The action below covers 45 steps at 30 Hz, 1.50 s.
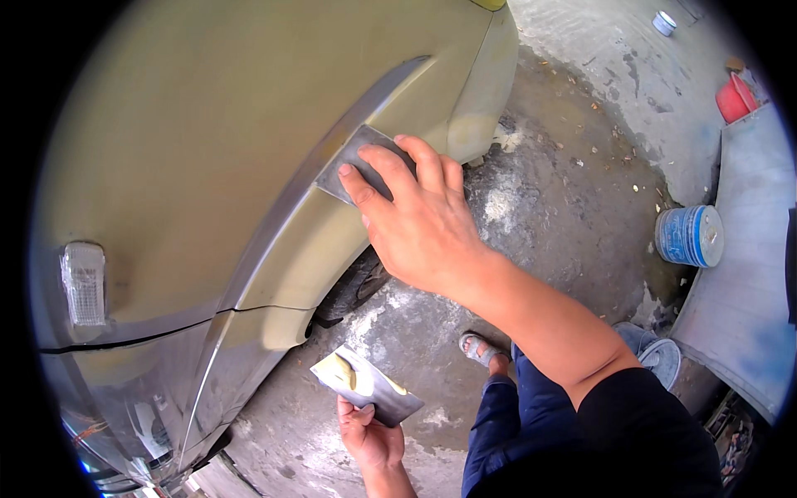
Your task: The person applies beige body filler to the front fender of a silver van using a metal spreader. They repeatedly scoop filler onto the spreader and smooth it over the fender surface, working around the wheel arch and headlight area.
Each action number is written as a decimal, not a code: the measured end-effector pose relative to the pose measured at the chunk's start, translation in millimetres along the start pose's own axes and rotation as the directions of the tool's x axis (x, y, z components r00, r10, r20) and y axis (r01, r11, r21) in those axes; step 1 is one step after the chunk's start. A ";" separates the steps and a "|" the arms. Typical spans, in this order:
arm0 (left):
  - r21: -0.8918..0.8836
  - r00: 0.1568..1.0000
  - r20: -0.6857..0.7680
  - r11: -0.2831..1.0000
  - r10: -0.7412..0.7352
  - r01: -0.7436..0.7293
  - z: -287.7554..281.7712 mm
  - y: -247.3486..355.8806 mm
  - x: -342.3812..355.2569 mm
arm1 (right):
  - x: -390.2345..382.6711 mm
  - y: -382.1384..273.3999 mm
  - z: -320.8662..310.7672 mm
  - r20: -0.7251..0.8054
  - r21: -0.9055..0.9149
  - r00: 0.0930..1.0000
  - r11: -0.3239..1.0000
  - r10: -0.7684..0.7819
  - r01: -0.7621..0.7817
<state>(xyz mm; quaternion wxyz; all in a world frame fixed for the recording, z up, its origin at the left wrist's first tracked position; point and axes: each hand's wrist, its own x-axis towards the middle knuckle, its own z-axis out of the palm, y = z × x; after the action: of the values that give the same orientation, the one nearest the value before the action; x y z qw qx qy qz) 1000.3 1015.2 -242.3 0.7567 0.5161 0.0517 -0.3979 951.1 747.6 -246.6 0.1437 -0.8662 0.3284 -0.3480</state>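
Note:
My right hand (pixel 427 224) presses a thin grey spreader (pixel 340 170) flat against the raised wheel-arch edge of a vehicle's body panel (pixel 224 124). Its fingers are spread along the back of the sheet, the thumb side out of sight. Lower down, my left hand (pixel 371 436) grips a metal putty plate (pixel 390 401) between thumb and fingers, away from the panel. Yellowish filler paste (pixel 335 373) lies in a lump on the plate's far left corner, with a smaller smear along its upper edge. The panel is dull olive, with grey showing along the arch ridge.
Below the arch, part of a dark tire (pixel 355 286) shows. A clear side lamp (pixel 84 284) sits on the panel at left. My sandalled foot (pixel 480 349) stands on the stained concrete floor. To the right are a blue-and-white bucket (pixel 685 236), a pale panel (pixel 739 249) and a red container (pixel 735 100).

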 end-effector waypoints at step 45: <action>-0.082 0.994 0.038 0.991 0.107 -0.104 -13.1 9.9 -6.1 | -20.8 -5.3 41.2 -0.145 0.198 0.982 0.976 0.125 -0.095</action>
<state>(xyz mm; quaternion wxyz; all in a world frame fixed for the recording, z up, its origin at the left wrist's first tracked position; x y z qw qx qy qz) 1007.0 1030.8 -238.0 0.7977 0.4789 0.0243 -0.3656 971.0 766.3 -284.1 0.2188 -0.7990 0.3513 -0.4363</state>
